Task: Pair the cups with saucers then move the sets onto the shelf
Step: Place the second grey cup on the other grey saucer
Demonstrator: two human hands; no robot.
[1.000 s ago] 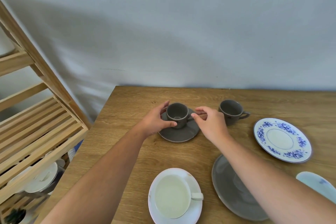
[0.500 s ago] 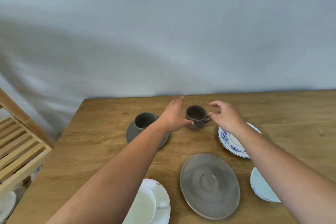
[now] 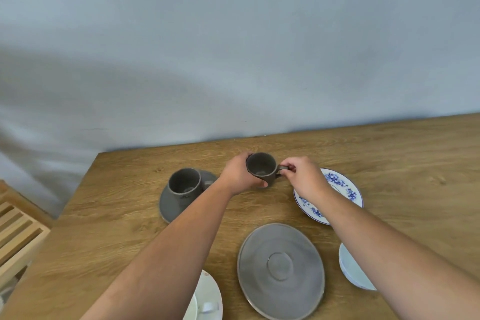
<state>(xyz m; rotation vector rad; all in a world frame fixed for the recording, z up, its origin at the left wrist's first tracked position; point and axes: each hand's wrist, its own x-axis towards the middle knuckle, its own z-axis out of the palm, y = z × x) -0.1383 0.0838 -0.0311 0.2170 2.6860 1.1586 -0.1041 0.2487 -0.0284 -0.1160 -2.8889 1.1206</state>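
Head view. Table (image 3: 389,153): wooden, carrying all crockery; shelf (image 3: 18,239) off its left edge, slatted, partly seen.
Empty grey saucer (image 3: 280,270): largest dish, near front edge, centre ring bare; judged the match for the held cup.
Blue-patterned plate (image 3: 342,192): right of centre, partly under the right forearm.
Grey set: cup (image 3: 184,184) already seated on saucer (image 3: 171,205), left of centre, toward the back edge.
White set (image 3: 207,299): front edge, cut off by frame.
Pale dish (image 3: 350,270): just right of the empty saucer, half hidden.
Held cup (image 3: 261,169): grey, upright, near back edge, between both hands.
Left hand (image 3: 239,176): wrapped round the cup's body, closed on it.
Right hand (image 3: 304,176): pinched shut on the handle.
Handling advice: lift straight, keep level, carry toward front edge, lower onto the centre ring, release handle last.
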